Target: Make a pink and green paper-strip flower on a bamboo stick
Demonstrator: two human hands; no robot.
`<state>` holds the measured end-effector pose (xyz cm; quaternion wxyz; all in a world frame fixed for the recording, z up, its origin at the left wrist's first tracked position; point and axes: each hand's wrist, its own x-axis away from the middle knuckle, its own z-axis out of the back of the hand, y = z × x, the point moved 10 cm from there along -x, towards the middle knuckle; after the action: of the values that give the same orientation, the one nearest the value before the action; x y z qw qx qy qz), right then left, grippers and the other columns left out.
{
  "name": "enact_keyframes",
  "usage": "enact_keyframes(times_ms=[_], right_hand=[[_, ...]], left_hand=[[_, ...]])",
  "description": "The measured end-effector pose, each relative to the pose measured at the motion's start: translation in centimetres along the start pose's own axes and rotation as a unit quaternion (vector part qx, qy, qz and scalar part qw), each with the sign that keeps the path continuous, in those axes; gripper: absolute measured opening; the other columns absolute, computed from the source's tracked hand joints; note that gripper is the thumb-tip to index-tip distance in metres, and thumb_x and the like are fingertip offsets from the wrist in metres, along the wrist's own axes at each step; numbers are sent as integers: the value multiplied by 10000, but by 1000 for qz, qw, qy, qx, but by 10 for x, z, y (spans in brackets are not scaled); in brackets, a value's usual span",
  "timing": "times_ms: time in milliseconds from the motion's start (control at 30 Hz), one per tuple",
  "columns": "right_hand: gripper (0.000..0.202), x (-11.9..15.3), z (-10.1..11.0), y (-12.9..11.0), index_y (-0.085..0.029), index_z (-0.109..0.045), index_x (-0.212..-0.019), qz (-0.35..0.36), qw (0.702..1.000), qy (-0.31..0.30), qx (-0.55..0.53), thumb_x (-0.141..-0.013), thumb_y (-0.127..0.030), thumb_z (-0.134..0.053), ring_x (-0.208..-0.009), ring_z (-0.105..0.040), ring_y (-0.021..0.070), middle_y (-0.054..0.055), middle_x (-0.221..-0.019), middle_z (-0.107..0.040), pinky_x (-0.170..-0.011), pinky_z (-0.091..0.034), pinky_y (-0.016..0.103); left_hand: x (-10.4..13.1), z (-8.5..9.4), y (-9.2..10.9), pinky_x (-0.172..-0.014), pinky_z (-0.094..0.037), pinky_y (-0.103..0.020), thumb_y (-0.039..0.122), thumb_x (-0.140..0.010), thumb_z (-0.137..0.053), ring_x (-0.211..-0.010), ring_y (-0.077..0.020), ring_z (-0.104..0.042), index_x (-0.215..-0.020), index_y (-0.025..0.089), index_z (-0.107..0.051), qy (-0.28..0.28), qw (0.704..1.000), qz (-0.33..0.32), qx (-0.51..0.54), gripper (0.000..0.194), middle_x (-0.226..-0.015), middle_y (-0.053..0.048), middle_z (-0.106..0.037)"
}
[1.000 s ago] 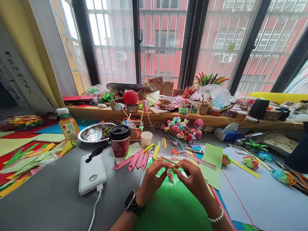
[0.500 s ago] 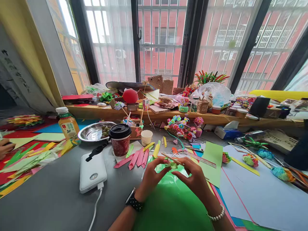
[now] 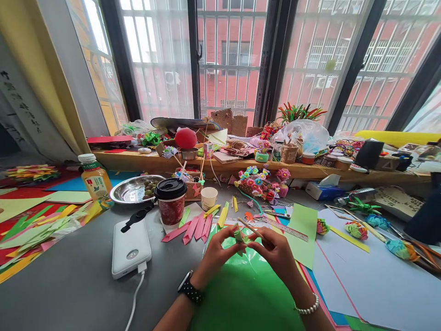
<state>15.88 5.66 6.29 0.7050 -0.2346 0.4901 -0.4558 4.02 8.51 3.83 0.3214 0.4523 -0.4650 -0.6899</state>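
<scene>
Between the fingertips of my left hand (image 3: 217, 253) is a small folded green and pink paper piece (image 3: 239, 236), pinched above a shiny green surface (image 3: 253, 289). My right hand (image 3: 274, 248) is closed on a thin wooden stick (image 3: 248, 226), whose free end points up and to the left. Its thumb and finger also come up against the right side of the paper piece. Left of my hands lie folded pink paper strips (image 3: 197, 227), with yellow strips (image 3: 223, 214) beside them.
A lidded coffee cup (image 3: 171, 204), paper cup (image 3: 209, 198), power bank (image 3: 131, 248) with cable and steel bowl (image 3: 127, 195) stand on the left. On the right are green paper (image 3: 303, 225), white sheets (image 3: 358, 266), several paper flowers (image 3: 356, 230) and a ruler (image 3: 289, 229).
The paper piece has turned more upright in my left fingers. My stick now tilts more steeply, its tip lifted. Another person's hand at the far left has almost left the view.
</scene>
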Motion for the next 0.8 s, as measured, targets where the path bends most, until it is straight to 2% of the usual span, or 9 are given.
enact_keyframes(times_ms=[100, 300, 467, 567, 800], right_hand=[[278, 0, -2, 4, -158, -614, -748, -25, 999, -18, -24, -707, -433, -612, -456, -289, 72, -38, -576, -443, -419, -258, 203], [273, -1, -1, 0, -159, -624, -722, -5, 999, -27, -18, -732, -429, -587, -475, -324, 74, -4, -663, -500, -429, -273, 209], [262, -1, 0, -6, -160, -632, -668, 20, 999, -26, -12, -747, -404, -581, -534, -407, 105, 8, -639, -522, -470, -306, 219], [254, -1, -1, -6, -162, -630, -665, 19, 999, -27, -7, -749, -396, -579, -528, -398, 105, 3, -624, -512, -466, -300, 220], [257, -1, -3, -3, -156, -616, -665, 11, 1000, -23, -7, -750, -396, -577, -477, -331, 84, -10, -603, -487, -426, -258, 214]], left_hand=[[-1, -3, -3, -689, -471, -292, 270, -684, -642, -707, -167, -583, -754, 142, -589, -12, 999, 3, 51, 156, -751, -27, -593], [-1, -8, -8, -597, -494, -290, 284, -646, -675, -632, -149, -587, -749, 129, -587, -23, 990, 40, 132, 206, -796, -38, -588], [1, -10, -14, -509, -465, -241, 284, -622, -696, -537, -116, -563, -728, 128, -577, -12, 978, 89, 187, 223, -677, -4, -590], [1, -15, -20, -492, -463, -248, 298, -602, -710, -507, -124, -565, -732, 116, -588, -29, 968, 117, 220, 254, -615, -2, -596], [-2, -16, -25, -477, -467, -238, 262, -623, -701, -539, -127, -573, -866, 119, -582, -24, 957, 114, 265, 306, -708, -23, -616]])
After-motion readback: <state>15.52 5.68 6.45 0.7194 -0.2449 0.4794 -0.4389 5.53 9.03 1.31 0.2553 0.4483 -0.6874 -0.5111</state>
